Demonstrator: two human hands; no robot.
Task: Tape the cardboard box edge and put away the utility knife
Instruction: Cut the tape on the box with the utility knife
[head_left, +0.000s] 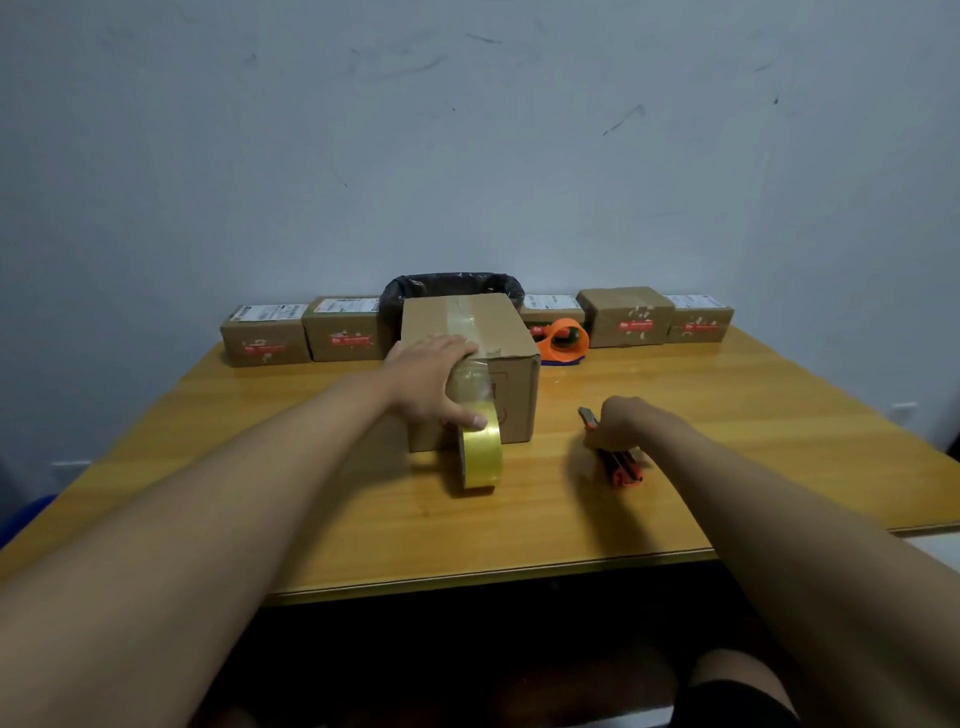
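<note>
A brown cardboard box (511, 332) stands in the middle of the wooden table (727, 415), with clear tape along its top and down its near face. My left hand (431, 379) lies over the box's near top edge, thumb pressing the tape strip just above a yellowish tape roll (482, 452) that stands on edge against the box. My right hand (621, 423) rests on the table to the right, fingers closed over an orange and black utility knife (621, 467) lying flat. The knife's tip shows beyond my fingers.
Several small cardboard parcels (265, 335) line the table's far edge. An orange tape dispenser (563, 340) sits behind the box on the right. A bin with a black bag (452, 288) stands behind the box. The table's front edge runs below my forearms.
</note>
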